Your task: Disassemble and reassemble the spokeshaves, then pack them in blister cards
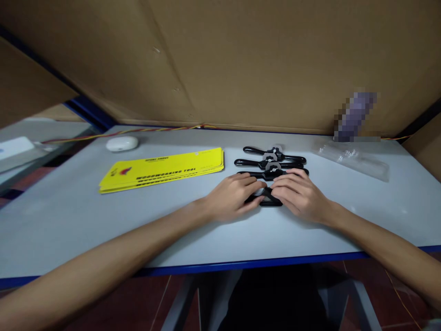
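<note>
Both hands are on a black spokeshave (270,202) low on the table, its handles mostly hidden under my fingers. My left hand (234,195) closes round its left end, thumb along the near side. On its right end my right hand (299,195) is closed, with the fingers bent over it. Just beyond lie three more black spokeshaves in a row: a near one (257,175), a middle one (250,162) and a far one (292,158). Each has a grey metal piece at its centre. The right fingers overlap the near one's handle.
A stack of yellow printed cards (165,168) lies to the left. Behind it sits a white rounded case (122,143). Clear plastic bags (358,161) lie at the right, near a pixelated purple object (356,115). Cardboard panels (241,64) rise behind the table (193,243).
</note>
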The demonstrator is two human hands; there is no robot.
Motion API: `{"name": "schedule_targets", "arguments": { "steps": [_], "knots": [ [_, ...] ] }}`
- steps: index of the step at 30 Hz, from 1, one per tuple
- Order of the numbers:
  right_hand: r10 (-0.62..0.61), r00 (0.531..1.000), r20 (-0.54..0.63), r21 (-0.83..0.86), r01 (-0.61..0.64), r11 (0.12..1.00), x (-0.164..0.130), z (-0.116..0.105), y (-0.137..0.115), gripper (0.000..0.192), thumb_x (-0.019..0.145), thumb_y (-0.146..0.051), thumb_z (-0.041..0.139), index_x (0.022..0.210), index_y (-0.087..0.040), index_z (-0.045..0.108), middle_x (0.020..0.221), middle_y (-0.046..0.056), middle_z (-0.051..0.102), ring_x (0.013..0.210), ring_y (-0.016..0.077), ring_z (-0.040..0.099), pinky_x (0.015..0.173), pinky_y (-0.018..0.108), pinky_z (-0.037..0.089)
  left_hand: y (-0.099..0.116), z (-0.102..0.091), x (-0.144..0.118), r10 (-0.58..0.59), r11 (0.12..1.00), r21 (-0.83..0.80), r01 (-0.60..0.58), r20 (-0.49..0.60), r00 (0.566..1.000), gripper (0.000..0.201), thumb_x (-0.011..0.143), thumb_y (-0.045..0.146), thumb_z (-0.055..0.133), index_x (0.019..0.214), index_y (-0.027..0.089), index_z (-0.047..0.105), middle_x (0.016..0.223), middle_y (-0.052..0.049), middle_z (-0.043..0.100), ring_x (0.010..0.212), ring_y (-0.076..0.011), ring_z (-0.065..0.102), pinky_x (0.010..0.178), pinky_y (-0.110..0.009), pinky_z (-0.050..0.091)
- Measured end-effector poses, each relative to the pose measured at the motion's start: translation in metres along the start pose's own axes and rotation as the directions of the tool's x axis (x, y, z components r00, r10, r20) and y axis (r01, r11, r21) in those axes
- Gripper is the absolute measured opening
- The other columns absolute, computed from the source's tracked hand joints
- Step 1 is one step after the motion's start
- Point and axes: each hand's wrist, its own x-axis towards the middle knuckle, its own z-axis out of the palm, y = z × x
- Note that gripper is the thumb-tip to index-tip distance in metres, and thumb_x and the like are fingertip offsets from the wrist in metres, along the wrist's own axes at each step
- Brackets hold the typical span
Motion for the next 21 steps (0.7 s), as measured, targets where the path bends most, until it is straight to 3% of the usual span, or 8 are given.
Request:
{"name": "schedule_targets", "arguments": {
  "steps": [3, 6, 9, 12, 17, 21],
  "knots": [
    [0.063, 0.998, 0.012, 0.071, -0.063, 0.995, -0.001, 0.001, 0.001, 0.026, 0.106, -0.011, 0.048, 0.106, -0.020, 0.073, 0.101, 0.007, 0.080, 0.097, 0.0197, 0.073, 0.105, 0.048, 0.053, -0.001, 0.000, 0.000, -0.010, 1.000, -0.014, 0.010, 0.009, 1.000, 0.039, 0.110, 0.037, 0.034, 0.114, 0.014, 0.065, 0.089, -0.008, 0.071, 0.081, -0.0226, 0.065, 0.078, -0.039, 0.056],
    [0.142, 0.988, 0.057, 0.086, -0.146, 0.986, -0.001, -0.002, 0.004, 0.027, 0.107, -0.015, 0.047, 0.105, -0.017, 0.074, 0.097, 0.008, 0.078, 0.089, 0.0195, 0.072, 0.089, 0.040, 0.059, -0.002, 0.001, -0.001, -0.025, 0.999, -0.029, 0.025, 0.019, 1.000, 0.039, 0.111, 0.038, 0.033, 0.117, 0.014, 0.064, 0.089, -0.008, 0.070, 0.080, -0.0224, 0.066, 0.078, -0.039, 0.057],
    [0.203, 0.967, 0.152, 0.038, -0.211, 0.977, -0.003, -0.011, 0.010, 0.029, 0.106, -0.019, 0.045, 0.102, -0.017, 0.074, 0.083, 0.007, 0.074, 0.074, 0.0185, 0.067, 0.069, 0.034, 0.053, -0.003, 0.003, -0.002, -0.020, 0.998, -0.054, 0.020, 0.010, 1.000, 0.040, 0.112, 0.041, 0.033, 0.117, 0.015, 0.062, 0.090, -0.008, 0.070, 0.080, -0.0221, 0.065, 0.078, -0.039, 0.056],
    [0.226, 0.954, 0.199, -0.027, -0.225, 0.974, -0.006, -0.021, 0.020, 0.030, 0.105, -0.019, 0.045, 0.099, -0.018, 0.074, 0.075, 0.004, 0.071, 0.065, 0.0172, 0.062, 0.065, 0.033, 0.046, -0.003, 0.003, -0.003, -0.008, 0.996, -0.090, 0.007, -0.014, 1.000, 0.035, 0.112, 0.041, 0.036, 0.116, 0.016, 0.060, 0.091, -0.008, 0.069, 0.081, -0.0213, 0.064, 0.078, -0.037, 0.056],
    [0.278, 0.939, 0.201, -0.097, -0.263, 0.960, -0.009, -0.029, 0.031, 0.029, 0.104, -0.018, 0.044, 0.099, -0.020, 0.073, 0.078, 0.005, 0.074, 0.068, 0.0184, 0.064, 0.068, 0.034, 0.047, -0.002, 0.002, -0.002, 0.027, 0.988, -0.152, -0.034, -0.048, 0.999, 0.023, 0.111, 0.035, 0.040, 0.112, 0.018, 0.056, 0.092, -0.006, 0.067, 0.080, -0.0198, 0.061, 0.073, -0.033, 0.052],
    [0.228, 0.967, 0.115, 0.008, -0.231, 0.973, -0.004, -0.029, 0.021, 0.023, 0.104, -0.021, 0.049, 0.097, -0.018, 0.071, 0.109, 0.013, 0.079, 0.094, 0.0233, 0.074, 0.081, 0.037, 0.055, -0.002, 0.001, -0.002, 0.092, 0.985, -0.136, -0.106, -0.105, 0.990, 0.018, 0.111, 0.029, 0.040, 0.109, 0.018, 0.054, 0.089, -0.005, 0.065, 0.079, -0.0193, 0.060, 0.071, -0.033, 0.051]
  ]
}}
